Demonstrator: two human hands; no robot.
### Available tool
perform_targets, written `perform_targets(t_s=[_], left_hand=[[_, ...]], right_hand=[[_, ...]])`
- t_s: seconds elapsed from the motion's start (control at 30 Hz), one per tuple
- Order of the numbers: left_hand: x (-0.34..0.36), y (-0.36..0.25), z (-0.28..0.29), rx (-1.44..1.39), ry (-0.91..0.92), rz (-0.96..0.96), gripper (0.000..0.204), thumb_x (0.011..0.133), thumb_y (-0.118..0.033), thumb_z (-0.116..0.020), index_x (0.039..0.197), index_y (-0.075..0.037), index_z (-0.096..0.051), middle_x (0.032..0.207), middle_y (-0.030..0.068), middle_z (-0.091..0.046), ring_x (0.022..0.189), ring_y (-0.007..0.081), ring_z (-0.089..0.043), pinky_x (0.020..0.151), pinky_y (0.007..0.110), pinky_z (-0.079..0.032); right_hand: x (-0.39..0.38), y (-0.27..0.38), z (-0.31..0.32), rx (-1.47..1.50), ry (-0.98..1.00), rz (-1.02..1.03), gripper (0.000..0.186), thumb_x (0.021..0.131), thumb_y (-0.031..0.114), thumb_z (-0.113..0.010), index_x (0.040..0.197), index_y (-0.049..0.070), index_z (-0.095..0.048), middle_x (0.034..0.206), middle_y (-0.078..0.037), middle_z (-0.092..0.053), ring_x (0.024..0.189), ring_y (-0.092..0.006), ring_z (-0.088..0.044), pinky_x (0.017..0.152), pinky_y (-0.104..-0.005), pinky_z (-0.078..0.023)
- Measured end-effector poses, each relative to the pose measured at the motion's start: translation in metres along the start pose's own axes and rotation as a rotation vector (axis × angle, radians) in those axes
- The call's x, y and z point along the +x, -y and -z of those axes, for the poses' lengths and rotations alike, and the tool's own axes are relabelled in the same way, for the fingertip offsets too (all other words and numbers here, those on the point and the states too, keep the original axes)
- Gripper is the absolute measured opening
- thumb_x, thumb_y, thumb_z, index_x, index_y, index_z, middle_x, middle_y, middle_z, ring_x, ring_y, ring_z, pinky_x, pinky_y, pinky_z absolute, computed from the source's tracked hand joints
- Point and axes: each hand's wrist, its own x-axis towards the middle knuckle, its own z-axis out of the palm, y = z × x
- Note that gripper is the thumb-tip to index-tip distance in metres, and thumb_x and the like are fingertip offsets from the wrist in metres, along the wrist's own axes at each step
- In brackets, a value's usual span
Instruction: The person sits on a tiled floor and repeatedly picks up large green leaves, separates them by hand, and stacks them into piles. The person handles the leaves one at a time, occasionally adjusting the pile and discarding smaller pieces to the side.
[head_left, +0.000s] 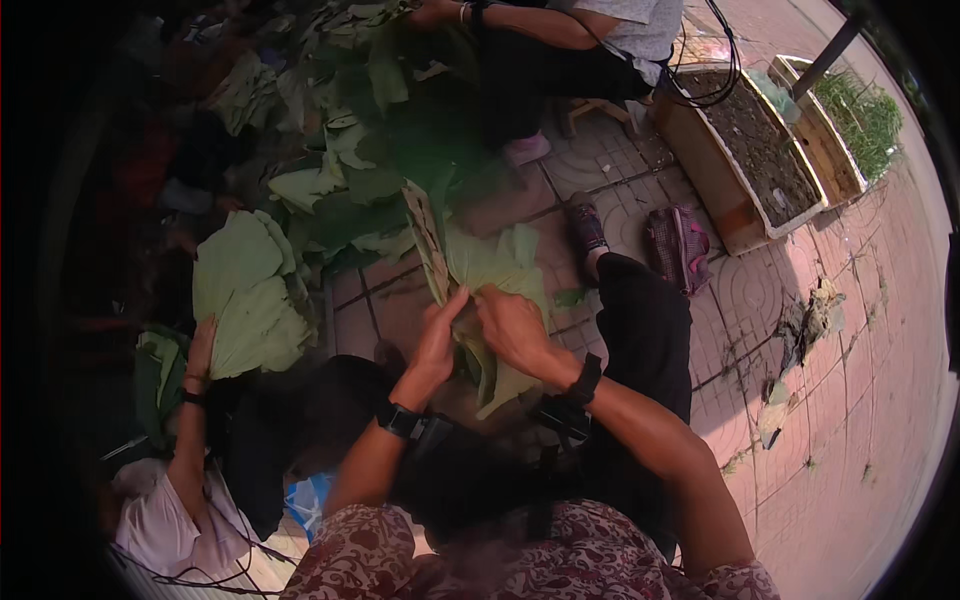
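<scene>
A large pale-green leaf [512, 262], seemingly a lotus leaf, spreads between and beyond my hands, with a lower flap hanging beneath them. Its left side has a folded edge that looks dry and brown. My left hand [436, 342] is closed on the leaf by this edge, thumb upward. Close beside it, my right hand [514, 328] has its fingers curled and pressed on the leaf near its middle. What lies under the right fingertips is hidden. A pile of similar green leaves [345, 165] lies ahead to the left.
At left, a person's hand [203, 345] holds a stack of leaves [250, 290]. Another person [560, 30] sits ahead on a low wooden stool. Soil-filled planter boxes [735, 165] stand at far right. Leaf scraps [800, 335] lie on the paving at right; a purple shoe [678, 250] is nearer.
</scene>
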Motion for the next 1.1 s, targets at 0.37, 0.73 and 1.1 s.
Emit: perform_targets(t_s=[0.37,0.73,1.1], left_hand=[[-0.049,-0.020,0.048,-0.268,-0.109,-0.136,0.031,0.098,-0.021,-0.061,0.120,0.001,-0.062,0.110,0.0093,-0.069,0.101,0.0197,-0.068,0.088,0.035,-0.055],[-0.070,-0.005,0.114,-0.170,-0.484,-0.196,0.028,0.095,-0.010,-0.061,0.118,0.006,-0.061,0.108,0.0127,-0.069,0.094,0.0211,-0.067,0.083,0.035,-0.055],[-0.109,0.009,0.161,-0.169,-0.489,-0.235,0.022,0.095,-0.010,-0.063,0.111,0.006,-0.063,0.102,0.0115,-0.070,0.088,0.0201,-0.069,0.079,0.034,-0.056]], right_hand=[[0.022,0.015,-0.014,0.793,0.167,-0.355,0.031,0.104,0.023,-0.043,0.109,0.002,-0.065,0.099,-0.005,-0.068,0.089,-0.0149,-0.063,0.082,-0.0337,-0.049],[0.080,0.032,-0.025,0.738,0.154,-0.261,0.027,0.105,0.020,-0.045,0.103,0.001,-0.065,0.090,-0.002,-0.065,0.080,-0.0102,-0.058,0.075,-0.0265,-0.046],[0.097,0.021,-0.044,0.624,0.126,-0.142,0.028,0.104,0.023,-0.049,0.105,-0.001,-0.064,0.087,-0.002,-0.064,0.080,-0.0102,-0.058,0.073,-0.0275,-0.048]])
